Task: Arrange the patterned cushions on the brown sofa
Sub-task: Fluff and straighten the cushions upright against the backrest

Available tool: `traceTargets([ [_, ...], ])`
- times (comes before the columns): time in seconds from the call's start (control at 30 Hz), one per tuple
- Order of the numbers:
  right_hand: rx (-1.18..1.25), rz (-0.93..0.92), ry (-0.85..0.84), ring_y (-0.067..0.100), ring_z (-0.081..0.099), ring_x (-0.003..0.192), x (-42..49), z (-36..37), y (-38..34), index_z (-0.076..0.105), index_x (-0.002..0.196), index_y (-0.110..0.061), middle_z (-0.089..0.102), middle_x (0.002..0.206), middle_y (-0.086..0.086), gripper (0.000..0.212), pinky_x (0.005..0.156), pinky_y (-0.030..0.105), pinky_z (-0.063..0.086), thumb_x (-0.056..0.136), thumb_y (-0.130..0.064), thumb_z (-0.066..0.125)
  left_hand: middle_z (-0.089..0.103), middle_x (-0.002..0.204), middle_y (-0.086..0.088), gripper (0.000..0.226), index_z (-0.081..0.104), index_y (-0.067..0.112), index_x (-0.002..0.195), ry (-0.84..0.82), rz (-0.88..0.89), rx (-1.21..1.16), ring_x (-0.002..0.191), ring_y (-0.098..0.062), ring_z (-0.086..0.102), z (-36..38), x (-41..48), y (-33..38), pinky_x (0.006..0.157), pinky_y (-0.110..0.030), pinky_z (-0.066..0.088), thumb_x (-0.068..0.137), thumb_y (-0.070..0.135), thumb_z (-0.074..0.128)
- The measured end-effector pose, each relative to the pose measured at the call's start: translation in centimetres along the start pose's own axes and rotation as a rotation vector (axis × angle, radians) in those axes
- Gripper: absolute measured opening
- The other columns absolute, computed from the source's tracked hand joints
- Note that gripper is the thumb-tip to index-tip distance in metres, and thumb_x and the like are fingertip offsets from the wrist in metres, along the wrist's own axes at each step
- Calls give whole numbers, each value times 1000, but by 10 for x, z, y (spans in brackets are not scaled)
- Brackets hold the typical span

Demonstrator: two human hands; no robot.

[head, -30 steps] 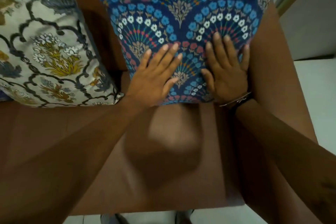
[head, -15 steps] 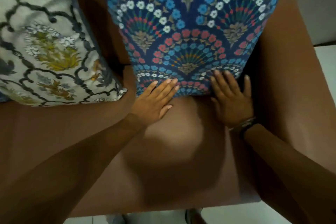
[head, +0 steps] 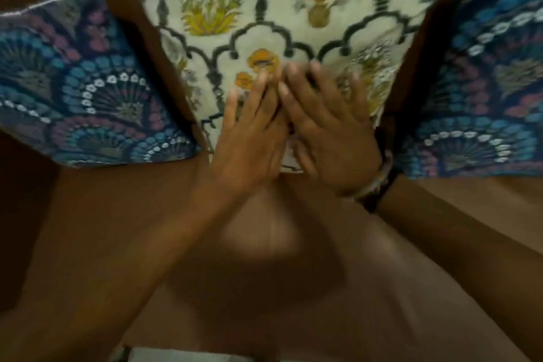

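A cream cushion (head: pixel 264 23) with dark trellis lines and yellow flowers leans upright against the back of the brown sofa (head: pixel 117 229), in the middle. My left hand (head: pixel 249 132) and my right hand (head: pixel 329 126) lie flat on its lower front, side by side, fingers spread and pointing up. A blue fan-patterned cushion (head: pixel 88 91) leans to its left. A second blue fan-patterned cushion (head: pixel 484 91) stands to its right. The picture is blurred by motion.
The brown seat stretches in front of the cushions, with my shadow on it. A strip of pale floor (head: pixel 182 355) shows at the bottom edge. A bracelet (head: pixel 379 176) sits on my right wrist.
The view has swung left from the right-hand blue cushion to the cream one. Both hands left the blue cushion and now press on the cream cushion. A second blue cushion has come into view at left.
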State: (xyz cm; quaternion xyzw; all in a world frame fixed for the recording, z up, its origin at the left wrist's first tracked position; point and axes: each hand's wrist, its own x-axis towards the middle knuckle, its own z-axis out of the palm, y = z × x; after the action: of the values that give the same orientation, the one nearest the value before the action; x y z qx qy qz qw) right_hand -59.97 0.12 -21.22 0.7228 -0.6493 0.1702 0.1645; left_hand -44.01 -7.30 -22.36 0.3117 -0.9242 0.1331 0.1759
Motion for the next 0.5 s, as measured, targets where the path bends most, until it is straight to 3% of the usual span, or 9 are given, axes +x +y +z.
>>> traceTargets([
  [0.1, -131, 128, -103, 33, 19, 150, 1, 29, 8, 23, 156, -13, 23, 163, 8, 66, 116, 62, 5, 102, -50, 36, 24, 164, -11, 60, 23, 15, 156, -35, -81, 38, 152, -30, 20, 24, 3, -54, 120, -55, 4, 105, 44, 31],
  [0.27, -256, 508, -44, 32, 6, 153, -67, 26, 18, 12, 157, -9, 12, 164, 20, 79, 116, 65, 7, 98, -55, 38, 11, 165, -19, 69, 13, 9, 157, 136, -306, -33, 154, -31, 10, 44, -45, -67, 122, -54, -2, 104, 48, 31],
  [0.3, -250, 463, -29, 32, 8, 152, -75, 30, 6, 14, 157, -9, 14, 163, 22, 78, 116, 63, 7, 98, -53, 40, 4, 166, -18, 71, 7, 9, 158, 145, -261, -89, 154, -31, 5, 47, -59, -58, 123, -54, -3, 104, 46, 33],
  [0.4, -222, 42, -98, 31, 21, 150, -89, 57, -36, 24, 156, -16, 22, 163, 13, 69, 114, 63, 14, 97, -46, 46, -6, 167, -9, 70, 2, 17, 159, 57, 127, -115, 155, -26, -1, 65, -93, -27, 122, -52, -7, 103, 38, 38],
  [0.5, -251, 31, -193, 25, 13, 152, -86, 87, -35, 21, 157, -19, 14, 164, 6, 69, 115, 64, 14, 97, -41, 48, 8, 168, -4, 62, 17, 19, 158, -66, 320, 0, 154, -23, 7, 94, -94, -27, 122, -46, -14, 104, 40, 35],
])
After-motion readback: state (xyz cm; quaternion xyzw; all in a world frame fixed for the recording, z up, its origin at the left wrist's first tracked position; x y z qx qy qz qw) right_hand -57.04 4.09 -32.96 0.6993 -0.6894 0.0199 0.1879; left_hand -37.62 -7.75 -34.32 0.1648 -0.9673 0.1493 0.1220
